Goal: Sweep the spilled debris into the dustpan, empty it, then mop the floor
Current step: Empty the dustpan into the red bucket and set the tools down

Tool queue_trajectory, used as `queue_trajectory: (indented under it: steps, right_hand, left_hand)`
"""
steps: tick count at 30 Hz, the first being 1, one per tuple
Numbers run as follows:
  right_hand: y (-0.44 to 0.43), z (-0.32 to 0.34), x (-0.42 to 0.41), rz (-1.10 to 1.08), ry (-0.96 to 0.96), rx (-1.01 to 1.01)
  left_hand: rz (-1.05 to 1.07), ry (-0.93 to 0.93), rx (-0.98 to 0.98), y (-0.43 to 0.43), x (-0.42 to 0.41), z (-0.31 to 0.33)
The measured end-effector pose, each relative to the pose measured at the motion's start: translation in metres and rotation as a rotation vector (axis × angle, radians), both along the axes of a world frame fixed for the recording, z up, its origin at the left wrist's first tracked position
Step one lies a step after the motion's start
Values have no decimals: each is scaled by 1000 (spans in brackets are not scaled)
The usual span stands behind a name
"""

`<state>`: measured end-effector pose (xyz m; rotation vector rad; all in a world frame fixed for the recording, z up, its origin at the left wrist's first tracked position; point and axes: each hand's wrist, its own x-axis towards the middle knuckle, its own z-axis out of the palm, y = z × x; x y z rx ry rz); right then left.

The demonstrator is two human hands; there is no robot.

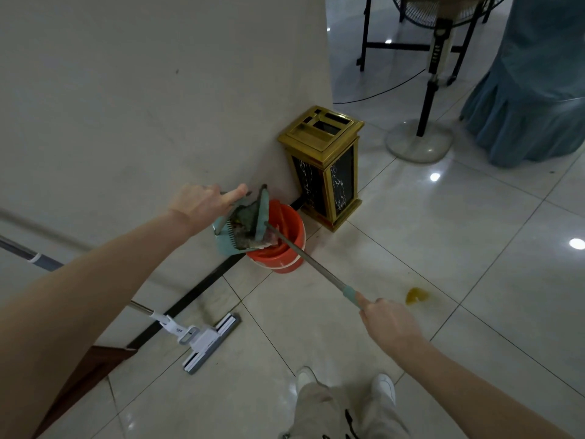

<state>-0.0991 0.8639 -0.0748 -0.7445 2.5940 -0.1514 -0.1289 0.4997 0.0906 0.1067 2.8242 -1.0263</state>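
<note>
Emptying is the step in hand: the dustpan (222, 243) is held tipped over the red bucket (285, 258), with the left hand (199, 204) curled round its handle. The broom (316, 268) stick is gripped by the right hand (389, 324). Next, the dirt must be scraped out and the mop (202, 340) fetched.

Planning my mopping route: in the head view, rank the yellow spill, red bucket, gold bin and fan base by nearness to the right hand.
From the right hand:
1. Yellow spill, just beyond it, slightly right.
2. Red bucket, ahead to the left.
3. Gold bin, behind the bucket.
4. Fan base, farthest back, right.
</note>
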Motion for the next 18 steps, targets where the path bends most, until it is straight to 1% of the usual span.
queue_trajectory:
  steps: [4, 10, 14, 18]
  right_hand:
    - [15, 10, -14, -42, -25, -24]
    - [21, 24, -21, -94, -1, -112]
    - [6, 26, -24, -69, -9, -143]
    - [-7, 19, -21, -49, -53, -120]
  left_hand:
    - [-8, -19, 0, 0, 1, -7]
    - [-27, -41, 47, 6, 0, -14]
    - [-12, -35, 16, 10, -2, -16]
    - [22, 5, 50, 5, -1, -13]
